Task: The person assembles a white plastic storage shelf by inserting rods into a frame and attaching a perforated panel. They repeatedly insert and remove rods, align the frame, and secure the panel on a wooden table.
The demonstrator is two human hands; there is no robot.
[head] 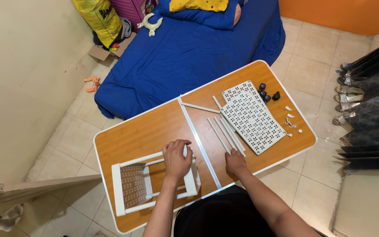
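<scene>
A partly built white rack frame (pixel 128 184) with a perforated shelf lies on the left half of an orange wood-look folding table (pixel 137 136). My left hand (pixel 177 159) rests on the frame's right end, fingers curled over a white bar. My right hand (pixel 234 161) lies on the table at the near ends of several loose white rods (pixel 225 134), fingers touching them. Whether it grips a rod is unclear. Stacked white perforated panels (pixel 253 117) lie beyond the rods.
Black round feet (pixel 267 94) and small white fittings (pixel 290 123) sit near the table's far right edge. One more white rod (pixel 199 107) lies crosswise. A blue mattress (pixel 185 52) is behind the table, shoes (pixel 345 94) on the right, a wall on the left.
</scene>
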